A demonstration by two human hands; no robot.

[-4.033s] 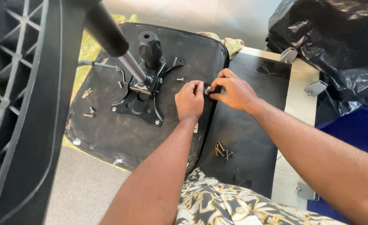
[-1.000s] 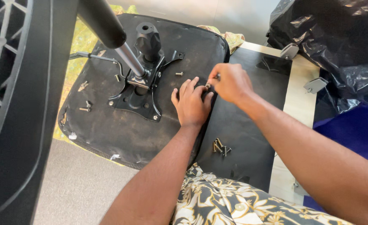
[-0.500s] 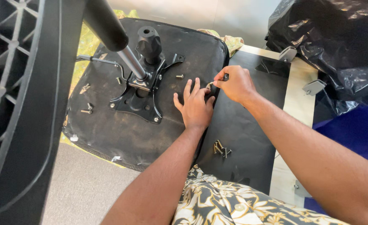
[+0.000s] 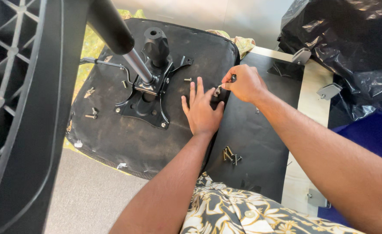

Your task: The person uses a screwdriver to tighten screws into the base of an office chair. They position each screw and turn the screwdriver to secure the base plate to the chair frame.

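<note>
Two bare hands work at the right edge of an upturned chair seat (image 4: 113, 134), whose underside is dull black fabric, slightly wrinkled and stapled at the rim. We see the left hand (image 4: 202, 113) lying flat, palm down and fingers spread, pressing the fabric and grasping nothing. The right hand (image 4: 243, 83) is closed in a pinch on a small silver screw (image 4: 217, 91), held at the seam where the seat meets a flat black board (image 4: 251, 143).

A black stamped-metal mounting plate (image 4: 143, 104) with angular arms is fixed at the seat's centre; a smooth chrome gas cylinder (image 4: 137, 65) and a ribbed black knob (image 4: 156, 43) rise from it. A thin wire lever (image 4: 108, 64) runs off to the left. Loose screws (image 4: 91, 113) lie on the fabric left of the plate, and another cluster of screws (image 4: 230, 155) rests on the board near the left forearm.

A black moulded plastic grid (image 4: 13, 108) fills the left edge of the view, close to the seat. Crinkled glossy black plastic sheeting (image 4: 347, 47) crowds the upper right. Grey carpet (image 4: 91, 195) shows below the seat's lower rim, and the board's smooth middle offers free surface between both forearms.
</note>
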